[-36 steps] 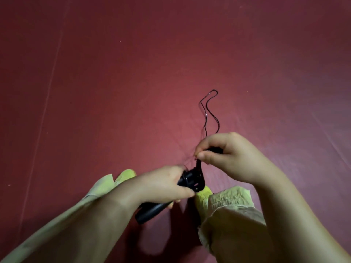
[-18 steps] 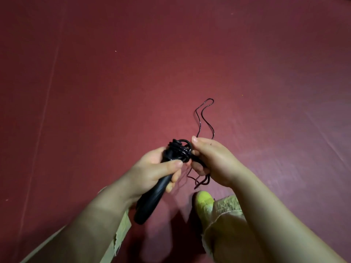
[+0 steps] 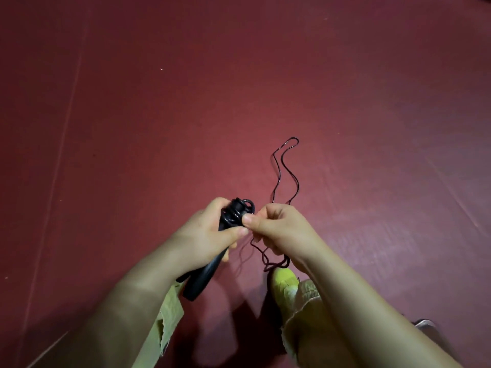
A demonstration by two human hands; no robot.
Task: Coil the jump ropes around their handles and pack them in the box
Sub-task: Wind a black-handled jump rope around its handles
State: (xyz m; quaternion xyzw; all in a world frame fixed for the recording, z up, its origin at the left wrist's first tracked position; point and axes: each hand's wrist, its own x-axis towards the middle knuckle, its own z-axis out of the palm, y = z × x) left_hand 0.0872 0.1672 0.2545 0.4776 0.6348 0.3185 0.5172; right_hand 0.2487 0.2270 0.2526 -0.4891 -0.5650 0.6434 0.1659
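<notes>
Your right hand [image 3: 276, 229] has come back beside the handles [image 3: 210, 264], pinching the rope [image 3: 285, 168]. Your left hand [image 3: 210, 235] grips them; another turn is on, and loose rope remains.

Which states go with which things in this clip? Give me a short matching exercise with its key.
Things:
1. left hand
2. right hand
3. rope
4. shoe

States:
A. yellow, on the red floor
B. pinches the rope beside the coil
C. grips the black handles
D. loose loop lying on the floor

Pairs: 1-C, 2-B, 3-D, 4-A
</notes>
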